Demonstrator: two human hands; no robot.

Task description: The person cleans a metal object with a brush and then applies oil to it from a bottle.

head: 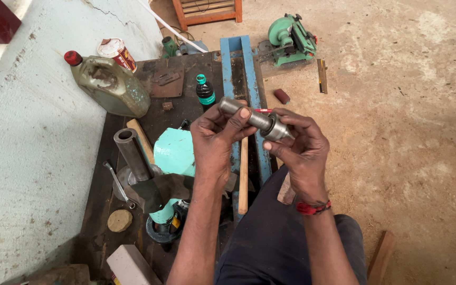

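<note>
Oil jug [109, 83], green saw [290, 38], bottle [205, 91]

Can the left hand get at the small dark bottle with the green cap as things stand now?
Probably not at once. The left hand is busy gripping the metal shaft, which the right hand also holds at its bearing end. The bottle stands upright just beyond it on the dark bench, with nothing between them.

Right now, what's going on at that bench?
A person seated by a dark workbench holds a short steel shaft in both hands. The left hand grips the plain end; the right hand pinches the bearing-like ring on the other end. On the bench sit a turquoise machine part, a steel pipe, an oil jug and a small dark bottle. A green saw stands on the sawdust floor.
</note>
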